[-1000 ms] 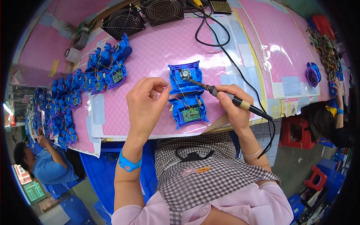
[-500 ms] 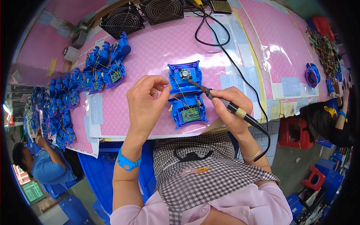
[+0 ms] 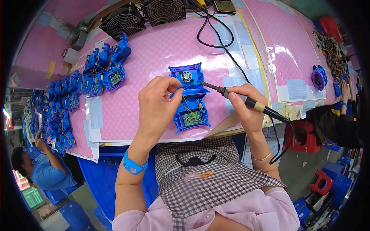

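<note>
An opened blue plastic casing (image 3: 204, 111) lies on the pink tabletop in front of me. Its far half carries a round speaker (image 3: 187, 76); in the near half sits a green circuit board (image 3: 192, 118), with thin wires running between the halves. My right hand (image 3: 248, 106) grips a soldering iron (image 3: 269, 112) like a pen, its tip over the far half, just right of the speaker. At the casing's left edge, my left hand (image 3: 158, 106) is closed in a pinch. Whatever its fingertips hold is too thin or hidden to make out.
Many similar blue casings (image 3: 102, 73) crowd the left side. Two black fans (image 3: 122, 23) stand at the back. A black cable (image 3: 231, 54) crosses the table behind my right hand. One blue-purple part (image 3: 319, 77) lies at right. Co-workers (image 3: 50, 169) sit on both sides.
The soldering iron's tip has moved off the speaker to its right, and my right hand has shifted right with it. My left hand has come slightly right, closer over the casing's edge.
</note>
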Tool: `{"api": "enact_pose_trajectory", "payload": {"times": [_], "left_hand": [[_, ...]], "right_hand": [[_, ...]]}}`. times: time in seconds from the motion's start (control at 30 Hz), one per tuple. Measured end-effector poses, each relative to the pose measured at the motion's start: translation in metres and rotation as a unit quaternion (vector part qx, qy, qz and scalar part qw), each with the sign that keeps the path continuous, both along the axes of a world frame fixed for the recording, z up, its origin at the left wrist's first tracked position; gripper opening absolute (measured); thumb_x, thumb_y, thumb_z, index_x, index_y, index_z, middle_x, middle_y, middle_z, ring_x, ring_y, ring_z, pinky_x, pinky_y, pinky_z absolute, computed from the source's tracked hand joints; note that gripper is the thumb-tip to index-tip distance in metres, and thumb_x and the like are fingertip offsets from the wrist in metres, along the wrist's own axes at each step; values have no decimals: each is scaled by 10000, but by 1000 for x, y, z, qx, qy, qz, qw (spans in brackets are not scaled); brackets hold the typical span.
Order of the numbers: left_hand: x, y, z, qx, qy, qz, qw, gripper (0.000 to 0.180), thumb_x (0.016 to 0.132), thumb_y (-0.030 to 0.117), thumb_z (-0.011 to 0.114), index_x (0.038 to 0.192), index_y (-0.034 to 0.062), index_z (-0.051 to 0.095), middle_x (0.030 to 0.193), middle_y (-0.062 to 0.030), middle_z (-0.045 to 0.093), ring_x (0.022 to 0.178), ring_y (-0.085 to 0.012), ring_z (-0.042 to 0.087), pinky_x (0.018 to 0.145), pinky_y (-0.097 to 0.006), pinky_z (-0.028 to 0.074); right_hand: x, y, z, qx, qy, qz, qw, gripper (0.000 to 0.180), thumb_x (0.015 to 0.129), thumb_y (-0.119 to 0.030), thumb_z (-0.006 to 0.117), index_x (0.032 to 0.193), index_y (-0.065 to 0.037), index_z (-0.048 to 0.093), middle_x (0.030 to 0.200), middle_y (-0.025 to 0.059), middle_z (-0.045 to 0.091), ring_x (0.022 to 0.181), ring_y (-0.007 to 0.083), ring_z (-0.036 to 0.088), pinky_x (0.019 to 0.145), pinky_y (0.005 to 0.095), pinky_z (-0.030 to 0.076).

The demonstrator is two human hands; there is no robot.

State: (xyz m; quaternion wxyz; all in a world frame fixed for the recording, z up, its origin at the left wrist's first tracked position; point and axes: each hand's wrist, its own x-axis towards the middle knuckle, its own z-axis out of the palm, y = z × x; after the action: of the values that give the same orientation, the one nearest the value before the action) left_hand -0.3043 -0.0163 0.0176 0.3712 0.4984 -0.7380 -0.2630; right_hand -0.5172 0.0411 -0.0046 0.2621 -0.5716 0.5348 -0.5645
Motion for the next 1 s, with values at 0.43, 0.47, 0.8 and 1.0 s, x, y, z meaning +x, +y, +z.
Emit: {"api": "enact_pose_trajectory", "payload": {"times": [0.43,0.47,0.8,1.0], "left_hand": [[-6,-6,-3,9,-20,-9,1000,127,714,5,692,827,15,634,696,-53,572,555,-124,513,489,-274,394],[-6,-6,-4,14,-20,-9,1000,129,713,6,692,827,14,632,694,-53,570,555,-124,513,488,-275,393],[-10,-7,-6,15,-4,-13,1000,129,718,0,684,836,16,635,718,-61,584,570,-137,527,496,-282,407],[-10,-1,-10,-79,-49,-10,996,168,725,17,706,881,19,644,704,-68,557,574,-174,537,504,-298,418]], "right_hand": [[-3,-7,-9,-16,15,31,999,128,763,14,652,885,32,688,759,81,642,662,126,578,585,238,425],[-2,-7,-9,-14,15,31,999,128,763,14,652,885,32,688,759,81,642,662,126,578,585,238,425],[-2,-7,-5,-7,29,33,999,125,755,20,650,873,31,690,765,89,648,661,136,586,592,245,436],[-1,-6,-3,0,39,34,999,124,751,18,651,868,30,691,766,90,648,667,139,587,596,248,438]]}}
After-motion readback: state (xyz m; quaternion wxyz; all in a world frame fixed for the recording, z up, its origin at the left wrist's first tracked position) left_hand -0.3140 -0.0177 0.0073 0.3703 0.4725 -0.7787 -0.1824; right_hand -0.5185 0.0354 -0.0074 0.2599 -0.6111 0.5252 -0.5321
